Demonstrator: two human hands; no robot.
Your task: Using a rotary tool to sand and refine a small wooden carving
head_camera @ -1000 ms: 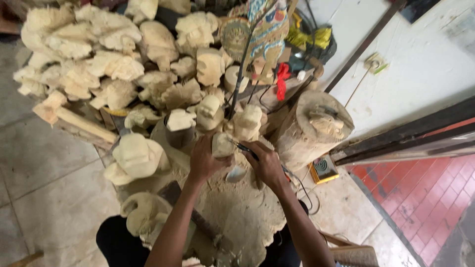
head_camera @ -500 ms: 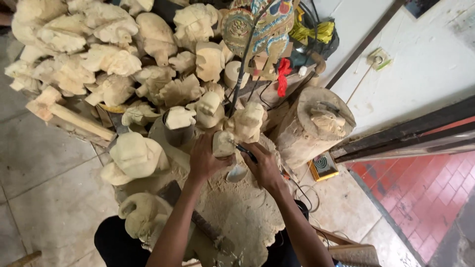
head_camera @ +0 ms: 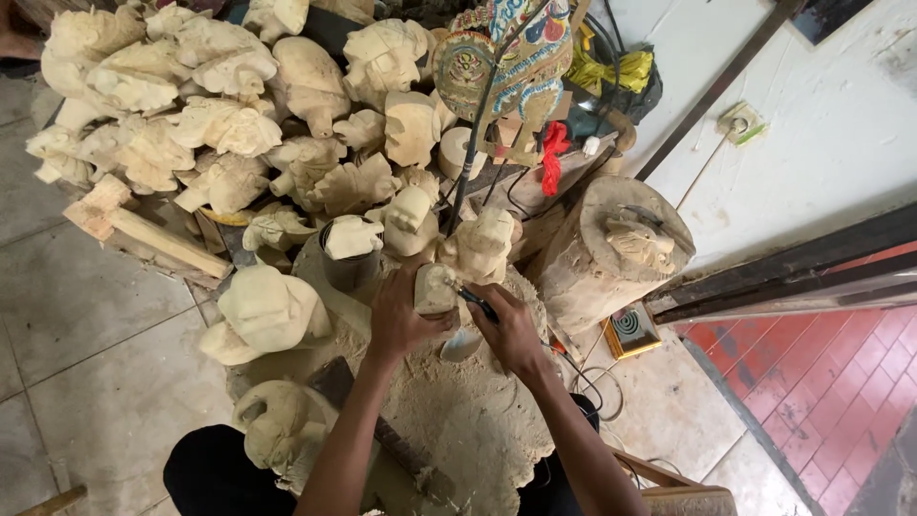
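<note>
Little has shifted since a second ago: the left hand (head_camera: 399, 320) still grips the small pale carving (head_camera: 437, 289) on the dusty stump (head_camera: 478, 420) while the right hand (head_camera: 511, 330) stays clenched on a dark-handled tool (head_camera: 478, 303) against it (carving apparently ongoing).

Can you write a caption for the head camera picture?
Left hand holds a small wooden carving while right hand works it with a tool.

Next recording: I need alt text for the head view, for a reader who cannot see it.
Seen from above, a person's left hand grips a small pale wooden carving while the right hand sets a dark-handled carving tool against it, over a sawdust-covered work block. Many unfinished pale wooden figures are piled behind, beside a round wooden stump.
</note>
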